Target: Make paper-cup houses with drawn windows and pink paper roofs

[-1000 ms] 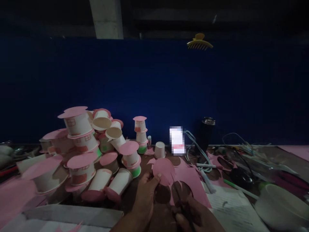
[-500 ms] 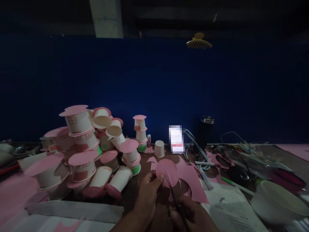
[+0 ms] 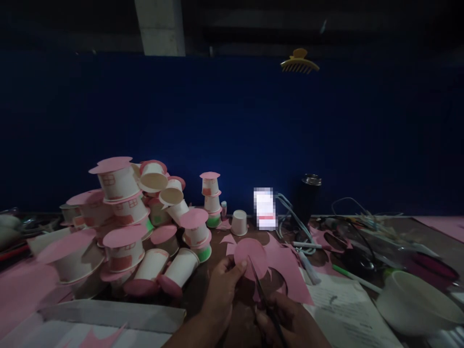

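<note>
My left hand (image 3: 219,295) pinches a round pink paper disc (image 3: 250,257), thumb on its left edge, and holds it up just above the table. My right hand (image 3: 290,323) grips dark scissors (image 3: 264,296), whose blades point up into the lower edge of the disc. Under the disc lies a pink paper sheet (image 3: 290,275) with round holes cut out of it. A heap of white paper cups with pink paper tops (image 3: 134,227) sits to the left of my hands.
A single upturned cup (image 3: 239,223), a dark tumbler (image 3: 309,198) and tangled cables (image 3: 348,232) stand near the blue back wall. A white bowl (image 3: 416,302), a green pen (image 3: 357,279) and printed paper (image 3: 344,314) lie at right. A yellow hair clip (image 3: 299,63) hangs on the wall.
Over the last second the disc and my left hand rose slightly and the scissors moved up to the disc's lower edge. Since half a second ago almost nothing has shifted.
</note>
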Available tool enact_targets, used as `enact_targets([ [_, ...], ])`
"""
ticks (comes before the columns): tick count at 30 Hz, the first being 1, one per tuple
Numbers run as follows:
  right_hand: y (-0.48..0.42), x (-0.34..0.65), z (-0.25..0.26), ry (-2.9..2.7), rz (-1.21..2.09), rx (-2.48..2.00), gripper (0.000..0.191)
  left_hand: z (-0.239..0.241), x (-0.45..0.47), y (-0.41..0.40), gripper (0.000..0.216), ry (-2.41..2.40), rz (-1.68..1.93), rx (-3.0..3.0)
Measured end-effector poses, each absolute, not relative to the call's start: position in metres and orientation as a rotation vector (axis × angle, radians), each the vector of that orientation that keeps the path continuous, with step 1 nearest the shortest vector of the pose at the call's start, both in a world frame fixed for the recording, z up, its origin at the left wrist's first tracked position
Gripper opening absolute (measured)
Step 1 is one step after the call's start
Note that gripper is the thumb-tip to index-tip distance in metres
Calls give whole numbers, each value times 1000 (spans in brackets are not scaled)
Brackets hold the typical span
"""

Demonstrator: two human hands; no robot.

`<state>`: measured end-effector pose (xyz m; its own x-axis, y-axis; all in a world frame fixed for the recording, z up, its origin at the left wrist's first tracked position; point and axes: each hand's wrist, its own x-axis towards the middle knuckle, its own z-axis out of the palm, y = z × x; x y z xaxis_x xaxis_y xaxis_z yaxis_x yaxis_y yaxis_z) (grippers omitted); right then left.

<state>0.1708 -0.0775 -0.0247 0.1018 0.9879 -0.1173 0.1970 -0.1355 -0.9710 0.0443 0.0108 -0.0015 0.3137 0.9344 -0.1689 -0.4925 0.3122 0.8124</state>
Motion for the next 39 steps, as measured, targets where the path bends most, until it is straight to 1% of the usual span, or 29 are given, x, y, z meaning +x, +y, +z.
enact_targets([
  [6, -76, 174, -28, -1241, 1144, -1533, 26, -3, 44, 11, 33, 740, 1057, 748],
  [15, -79, 173, -22, -1281, 1110, -1565, 27, -1, 44, 11, 34, 748, 1063, 752],
  [19, -83, 170, -11, -1244, 1159, -1553, 28, -2, 44, 12, 34, 745, 1052, 750],
  [23, -82, 169, -11, -1202, 1167, -1601, 29, -5, 44, 13, 34, 741, 1050, 764],
  [28, -81, 170, -12, -1280, 1061, -1622, 21, -6, 43, 13, 36, 768, 1034, 757],
  [33, -84, 169, -6, -1322, 1053, -1618, 13, -5, 43, 14, 36, 787, 1060, 741],
  [39, -84, 174, -8, -1368, 937, -1747, 26, -5, 41, 18, 36, 792, 1141, 676],
])
